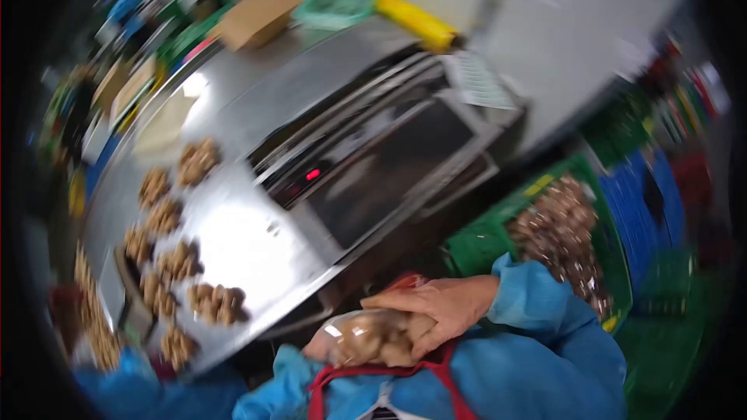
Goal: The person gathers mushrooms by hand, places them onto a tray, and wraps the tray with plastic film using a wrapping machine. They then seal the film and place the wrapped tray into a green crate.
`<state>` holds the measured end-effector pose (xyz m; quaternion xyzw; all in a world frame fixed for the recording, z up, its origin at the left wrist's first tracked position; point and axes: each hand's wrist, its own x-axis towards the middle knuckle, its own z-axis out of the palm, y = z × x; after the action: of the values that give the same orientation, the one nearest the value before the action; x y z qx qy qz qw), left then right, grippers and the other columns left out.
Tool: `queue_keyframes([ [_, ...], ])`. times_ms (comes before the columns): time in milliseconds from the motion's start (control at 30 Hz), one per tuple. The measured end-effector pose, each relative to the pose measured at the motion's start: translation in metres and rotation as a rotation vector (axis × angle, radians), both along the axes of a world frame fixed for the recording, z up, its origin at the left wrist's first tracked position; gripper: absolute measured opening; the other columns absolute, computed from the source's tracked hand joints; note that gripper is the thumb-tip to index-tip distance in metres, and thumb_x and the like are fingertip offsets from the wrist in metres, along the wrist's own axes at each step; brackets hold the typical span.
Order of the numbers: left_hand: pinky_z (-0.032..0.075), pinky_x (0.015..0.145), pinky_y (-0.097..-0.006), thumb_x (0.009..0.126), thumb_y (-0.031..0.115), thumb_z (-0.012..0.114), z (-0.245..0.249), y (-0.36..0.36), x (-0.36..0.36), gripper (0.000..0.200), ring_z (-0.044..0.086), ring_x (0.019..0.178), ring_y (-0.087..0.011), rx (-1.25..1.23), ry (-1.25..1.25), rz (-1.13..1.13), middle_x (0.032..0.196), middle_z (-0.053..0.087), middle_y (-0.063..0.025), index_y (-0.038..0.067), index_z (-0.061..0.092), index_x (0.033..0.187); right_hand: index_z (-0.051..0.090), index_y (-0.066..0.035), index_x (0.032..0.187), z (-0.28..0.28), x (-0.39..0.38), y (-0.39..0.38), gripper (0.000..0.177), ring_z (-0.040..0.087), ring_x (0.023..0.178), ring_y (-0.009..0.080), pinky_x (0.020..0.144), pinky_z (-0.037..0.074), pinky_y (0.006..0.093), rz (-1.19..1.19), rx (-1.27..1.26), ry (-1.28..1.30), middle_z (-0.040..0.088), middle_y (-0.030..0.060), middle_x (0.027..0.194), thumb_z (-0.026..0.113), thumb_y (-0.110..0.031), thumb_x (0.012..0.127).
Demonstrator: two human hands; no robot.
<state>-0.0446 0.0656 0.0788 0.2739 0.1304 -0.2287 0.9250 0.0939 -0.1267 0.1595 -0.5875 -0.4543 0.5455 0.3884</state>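
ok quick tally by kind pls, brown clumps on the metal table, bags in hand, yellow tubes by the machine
Clumps: 8, as far as the blur lets me count
Bag: 1
Yellow tube: 1
Total: 10
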Motion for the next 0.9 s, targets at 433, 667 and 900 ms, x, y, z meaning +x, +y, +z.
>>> queue_keyframes([
  [433,0.035,0.101,-0.0401,0.088,0.047,0.047,0.010,-0.105,0.109,0.067,0.045,0.119,-0.0284,0.530,-0.358,-0.659,0.126,0.048,-0.0193,-0.002,0.036,0.132,0.053,0.000,0.114,-0.100,-0.065,-0.179,0.043,0.057,0.093,0.0163,0.081,0.046,0.0278,-1.585,0.503,0.288,0.060,0.0075,0.103,0.065,-0.014,0.076],
  [667,0.034,0.099,-0.0303,0.088,0.015,0.056,0.020,-0.282,0.180,0.045,0.045,0.118,-0.0205,0.532,-1.019,-0.909,0.126,0.050,-0.0115,0.000,0.043,0.129,0.055,-0.001,0.113,-0.160,-0.103,-0.381,0.034,0.059,0.090,0.0164,0.075,0.049,0.0281,-2.634,0.666,0.043,0.059,0.0093,0.108,0.059,-0.020,0.086],
  [900,0.044,0.085,-0.0253,0.091,0.012,0.054,-0.010,-0.334,0.163,0.040,0.052,0.103,-0.0094,0.323,-0.631,-1.035,0.119,0.055,-0.0043,0.001,0.045,0.128,0.058,0.004,0.106,-0.215,-0.082,-0.418,0.058,0.049,0.106,0.0324,0.092,0.036,0.0390,-2.893,-0.280,-0.288,0.056,0.0212,0.109,0.059,-0.048,0.082],
])
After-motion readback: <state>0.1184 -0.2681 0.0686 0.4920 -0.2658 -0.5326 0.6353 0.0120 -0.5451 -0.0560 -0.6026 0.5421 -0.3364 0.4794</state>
